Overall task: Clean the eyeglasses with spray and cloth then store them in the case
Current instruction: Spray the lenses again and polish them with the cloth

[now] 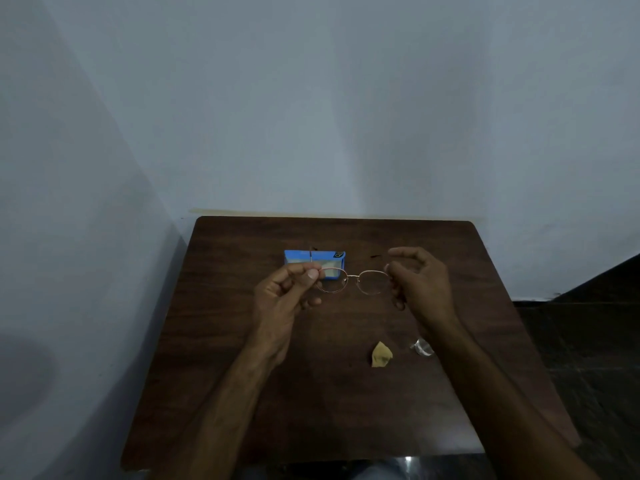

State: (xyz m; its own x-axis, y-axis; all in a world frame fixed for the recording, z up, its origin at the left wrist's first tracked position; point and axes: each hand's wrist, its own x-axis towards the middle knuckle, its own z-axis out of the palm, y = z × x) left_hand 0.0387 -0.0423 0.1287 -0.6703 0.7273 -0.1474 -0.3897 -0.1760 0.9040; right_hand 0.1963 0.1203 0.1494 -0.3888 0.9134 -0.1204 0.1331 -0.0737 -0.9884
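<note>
Thin gold-rimmed eyeglasses [353,280] hang above the dark wooden table [332,393], lenses facing me, temples pointing away. My left hand [284,296] pinches the left hinge between thumb and forefinger. My right hand [420,282] pinches the right hinge. Behind the glasses lies a blue case [313,259], partly hidden by the left lens and my fingers. A crumpled yellow cloth [381,355] rests on the table near my right forearm. A small clear spray bottle [423,348] lies beside the cloth, half covered by that forearm.
The table stands against a pale wall [311,116] in a corner. A dark floor [588,341] and a dark step lie to the right. Bare tabletop spreads in front of the cloth toward me.
</note>
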